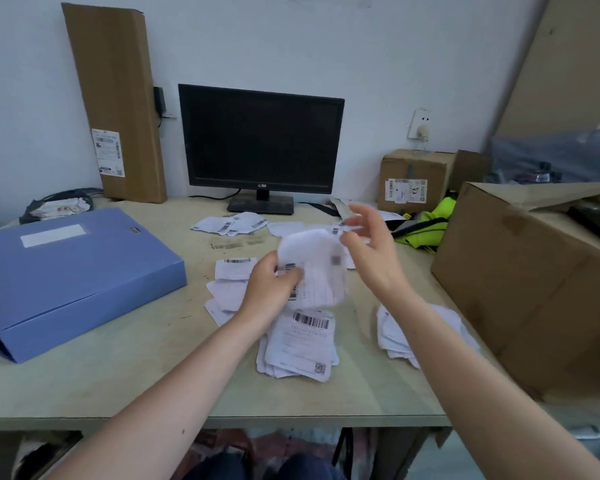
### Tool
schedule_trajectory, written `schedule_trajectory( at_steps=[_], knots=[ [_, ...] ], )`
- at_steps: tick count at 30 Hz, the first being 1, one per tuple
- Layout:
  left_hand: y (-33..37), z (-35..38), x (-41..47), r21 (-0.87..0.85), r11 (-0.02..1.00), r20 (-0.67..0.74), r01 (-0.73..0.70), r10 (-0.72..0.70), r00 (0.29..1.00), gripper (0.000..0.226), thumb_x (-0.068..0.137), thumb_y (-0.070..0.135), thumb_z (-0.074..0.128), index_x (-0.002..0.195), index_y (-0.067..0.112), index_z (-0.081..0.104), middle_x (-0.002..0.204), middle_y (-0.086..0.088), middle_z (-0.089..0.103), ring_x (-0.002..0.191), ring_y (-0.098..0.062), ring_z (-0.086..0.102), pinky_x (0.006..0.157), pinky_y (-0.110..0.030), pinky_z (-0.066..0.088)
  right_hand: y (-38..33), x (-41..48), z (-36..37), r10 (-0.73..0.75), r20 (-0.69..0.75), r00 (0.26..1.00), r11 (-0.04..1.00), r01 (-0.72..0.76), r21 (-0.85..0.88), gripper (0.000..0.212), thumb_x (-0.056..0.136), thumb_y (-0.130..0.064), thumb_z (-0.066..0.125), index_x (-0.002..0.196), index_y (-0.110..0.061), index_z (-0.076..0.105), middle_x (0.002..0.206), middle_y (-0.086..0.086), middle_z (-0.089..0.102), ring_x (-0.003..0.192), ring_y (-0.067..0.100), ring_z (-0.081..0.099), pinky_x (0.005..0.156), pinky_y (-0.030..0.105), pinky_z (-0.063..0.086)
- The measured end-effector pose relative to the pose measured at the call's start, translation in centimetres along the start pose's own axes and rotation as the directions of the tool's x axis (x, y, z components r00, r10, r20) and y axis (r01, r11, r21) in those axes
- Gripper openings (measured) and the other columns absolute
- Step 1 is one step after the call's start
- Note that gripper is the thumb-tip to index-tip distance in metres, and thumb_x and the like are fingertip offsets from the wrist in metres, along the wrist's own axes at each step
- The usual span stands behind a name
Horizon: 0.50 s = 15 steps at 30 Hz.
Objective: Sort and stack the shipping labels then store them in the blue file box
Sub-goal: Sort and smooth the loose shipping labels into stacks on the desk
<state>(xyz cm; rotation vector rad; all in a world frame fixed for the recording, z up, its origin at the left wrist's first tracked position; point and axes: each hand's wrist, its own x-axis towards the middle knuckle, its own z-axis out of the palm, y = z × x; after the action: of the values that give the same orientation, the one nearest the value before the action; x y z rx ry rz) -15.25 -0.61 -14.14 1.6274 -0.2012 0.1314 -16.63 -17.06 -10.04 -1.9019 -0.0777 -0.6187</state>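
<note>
The person's left hand (pixel 272 289) pinches a held label (pixel 314 271) by its lower left edge, thumb on top and fingers curled beneath, lifting the sheet above the desk (pixel 118 375); the paper is blurred and slightly curved. The right hand (pixel 368 247) hovers at the sheet's 2 o'clock, fingers loosely spread and gripping nothing, though the blur hides whether its thumb brushes the upper corner. Directly under the raised sheet, at 6 o'clock, lies a stacked pile of labels (pixel 302 344), barcode side up with uneven edges. A second pile (pixel 406 334) sits at 4 o'clock, partly hidden behind the right forearm. A few loose labels (pixel 231 282) overlap at 9 o'clock, just beside the left hand, and more scattered labels (pixel 229 225) lie at 11 o'clock near the monitor's foot. The blue file box (pixel 73 271) rests flat and closed at 9 o'clock on the desk's left side, well apart from the piles. A dark monitor (pixel 260 140) stands at 12 o'clock against the wall, with a tall cardboard carton (pixel 115 102) leaning at 10 o'clock. A small cardboard box (pixel 413 178) sits at 1 o'clock, a yellow-green garment (pixel 426 223) beside it, and a large open carton (pixel 534 271) fills 3 o'clock.
</note>
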Motion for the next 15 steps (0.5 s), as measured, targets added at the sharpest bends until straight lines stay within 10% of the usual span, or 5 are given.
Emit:
schedule_trajectory(
  at_steps=[7, 15],
  knots=[
    [1.9, 5.6, 0.4, 0.085, 0.996, 0.322, -0.038, 0.009, 0.947, 0.056, 0.079, 0.016, 0.075, 0.132, 0.022, 0.056, 0.104, -0.002, 0.068, 0.105, -0.014, 0.063, 0.080, -0.026, 0.053, 0.5, -0.2, -5.1, 0.017, 0.156, 0.988, 0.919, 0.046, -0.391, 0.056, 0.077, -0.014, 0.062, 0.131, -0.028, 0.052, 0.118, -0.011, 0.058, 0.109, 0.008, 0.051, 0.083, 0.023, 0.041],
    [1.1, 10.4, 0.3, 0.075, 0.996, 0.319, 0.044, -0.066, 0.945, 0.045, 0.084, 0.008, 0.065, 0.126, 0.022, 0.057, 0.104, 0.004, 0.072, 0.095, -0.011, 0.068, 0.084, -0.034, 0.056, 6.0, -1.9, -12.0, 0.277, -0.233, 0.932, 0.842, -0.352, -0.410, 0.041, 0.081, -0.017, 0.064, 0.122, -0.022, 0.059, 0.118, 0.001, 0.063, 0.097, 0.020, 0.062, 0.076, 0.032, 0.050]
  ],
)
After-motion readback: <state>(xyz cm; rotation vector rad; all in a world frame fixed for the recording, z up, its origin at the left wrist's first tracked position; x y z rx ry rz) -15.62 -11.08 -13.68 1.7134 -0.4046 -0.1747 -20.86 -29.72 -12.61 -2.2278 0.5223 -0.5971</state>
